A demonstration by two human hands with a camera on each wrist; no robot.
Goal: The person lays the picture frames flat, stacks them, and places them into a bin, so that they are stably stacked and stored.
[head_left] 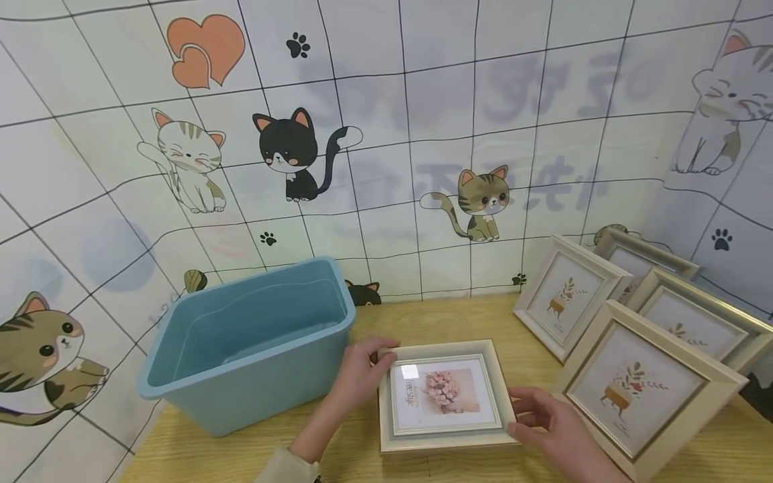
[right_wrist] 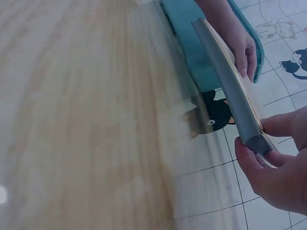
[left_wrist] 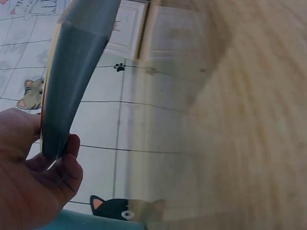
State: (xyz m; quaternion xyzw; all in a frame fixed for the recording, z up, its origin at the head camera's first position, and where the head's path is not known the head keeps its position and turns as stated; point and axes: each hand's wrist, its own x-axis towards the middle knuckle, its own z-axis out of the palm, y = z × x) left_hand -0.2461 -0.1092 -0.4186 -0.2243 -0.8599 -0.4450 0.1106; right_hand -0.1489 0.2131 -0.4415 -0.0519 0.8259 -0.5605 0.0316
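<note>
In the head view, the picture frame is held face up between the blue bin and the standing frames, the left hand pinching its far-left corner and the right hand gripping its right edge toward the near corner, a diagonal hold presumably chosen for level, balanced support. In the left wrist view, thumb and fingers grasp opposite faces, the frame extending away from the grip and clear of the tabletop. In the right wrist view, the frame's corner sits between thumb and fingers.

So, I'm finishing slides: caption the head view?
Left hand and right hand grip a flower-print frame between a blue tub and standing frames.
</note>
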